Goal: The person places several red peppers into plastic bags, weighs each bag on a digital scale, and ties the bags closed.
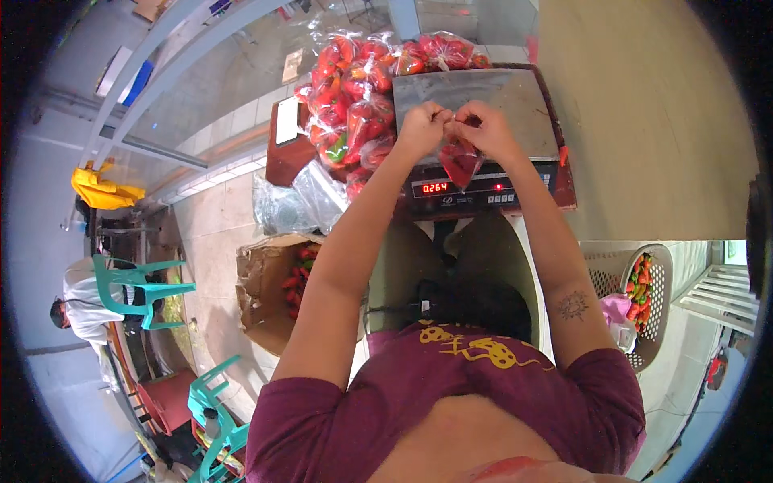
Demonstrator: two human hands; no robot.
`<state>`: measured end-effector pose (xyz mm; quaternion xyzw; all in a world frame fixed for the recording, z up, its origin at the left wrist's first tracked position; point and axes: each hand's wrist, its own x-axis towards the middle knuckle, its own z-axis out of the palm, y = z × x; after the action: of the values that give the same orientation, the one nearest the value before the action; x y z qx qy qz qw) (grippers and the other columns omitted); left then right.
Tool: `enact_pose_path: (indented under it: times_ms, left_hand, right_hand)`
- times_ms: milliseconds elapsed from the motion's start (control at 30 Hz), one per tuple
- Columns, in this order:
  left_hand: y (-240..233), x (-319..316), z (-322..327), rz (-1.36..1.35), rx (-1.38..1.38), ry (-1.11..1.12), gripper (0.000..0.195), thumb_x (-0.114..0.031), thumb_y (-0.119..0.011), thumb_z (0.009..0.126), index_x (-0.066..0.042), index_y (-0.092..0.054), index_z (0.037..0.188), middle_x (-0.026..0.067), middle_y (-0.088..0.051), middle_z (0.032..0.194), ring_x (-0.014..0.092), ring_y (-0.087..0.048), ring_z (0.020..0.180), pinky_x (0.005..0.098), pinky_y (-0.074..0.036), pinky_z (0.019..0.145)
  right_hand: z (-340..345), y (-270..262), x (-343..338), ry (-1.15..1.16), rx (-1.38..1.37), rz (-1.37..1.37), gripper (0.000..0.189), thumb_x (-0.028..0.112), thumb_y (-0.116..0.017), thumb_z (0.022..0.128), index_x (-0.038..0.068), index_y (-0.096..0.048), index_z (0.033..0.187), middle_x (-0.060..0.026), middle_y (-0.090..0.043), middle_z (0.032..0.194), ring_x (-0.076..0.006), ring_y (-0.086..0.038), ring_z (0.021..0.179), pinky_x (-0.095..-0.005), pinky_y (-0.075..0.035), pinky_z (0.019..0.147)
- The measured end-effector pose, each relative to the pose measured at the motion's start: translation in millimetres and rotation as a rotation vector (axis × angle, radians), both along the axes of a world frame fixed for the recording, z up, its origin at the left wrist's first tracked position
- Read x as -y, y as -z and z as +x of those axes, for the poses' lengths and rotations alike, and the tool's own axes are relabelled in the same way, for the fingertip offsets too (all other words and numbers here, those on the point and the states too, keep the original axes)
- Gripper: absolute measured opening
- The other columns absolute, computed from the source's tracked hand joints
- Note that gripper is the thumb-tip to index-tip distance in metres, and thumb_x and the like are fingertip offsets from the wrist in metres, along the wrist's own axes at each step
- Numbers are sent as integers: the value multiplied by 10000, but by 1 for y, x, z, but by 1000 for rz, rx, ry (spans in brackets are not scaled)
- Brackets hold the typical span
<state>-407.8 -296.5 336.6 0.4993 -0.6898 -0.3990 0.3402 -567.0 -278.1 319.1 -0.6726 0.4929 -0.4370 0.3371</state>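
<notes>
Between my hands hangs a clear plastic bag of red peppers (462, 162), in front of the display of a digital weighing scale (513, 90). My left hand (424, 128) pinches the gathered neck of the bag, fingertips close to those of my right hand (486, 128), which grips the neck from the other side. Both hands are above the scale's metal plate. Red digits glow on the scale's front panel. Left of the scale, several tied bags of red peppers (368, 124) are heaped together, one with a green pepper showing.
Flat plastic bags (302, 196) lie at the table's left edge. Below stands a cardboard box (263, 290) holding peppers. A plastic basket (655, 302) of peppers is at right, beside a plain board (646, 121). Green plastic chairs (136, 290) and a person (90, 296) are at far left.
</notes>
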Motion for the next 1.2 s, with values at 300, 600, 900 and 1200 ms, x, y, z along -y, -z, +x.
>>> enact_pose_path:
  times_ms: [300, 600, 900, 1200]
  left_hand:
    - [-4, 1, 1, -307, 195, 37, 188, -144, -532, 825, 34, -591, 827, 189, -608, 727, 280, -605, 677, 342, -462, 633]
    - [-13, -1, -2, -149, 112, -14, 162, -128, -546, 814, 25, -598, 826, 191, -615, 784, 261, -611, 718, 341, -465, 650]
    - [0, 0, 12, -67, -129, 102, 177, -130, -596, 790, 9, -608, 898, 90, -637, 831, 159, -594, 774, 288, -463, 705]
    - [37, -7, -18, 46, -456, -41, 228, -166, -648, 705, -19, -637, 878, 106, -624, 832, 227, -587, 807, 310, -456, 716]
  right_hand:
    - [10, -8, -1, 51, -147, -187, 188, 143, -697, 652, 42, -564, 738, -122, -539, 730, -285, -548, 671, -363, -447, 604]
    - [11, -3, 6, 87, -161, -199, 149, 154, -694, 649, 49, -592, 677, -128, -525, 720, -312, -539, 667, -371, -450, 605]
    - [0, -6, 10, -9, -36, -78, 124, 123, -682, 682, 27, -636, 747, -100, -570, 751, -215, -570, 699, -305, -457, 627]
    - [-3, -19, 18, 10, -88, -139, 135, 139, -666, 679, 24, -651, 747, -114, -594, 757, -256, -583, 725, -330, -461, 656]
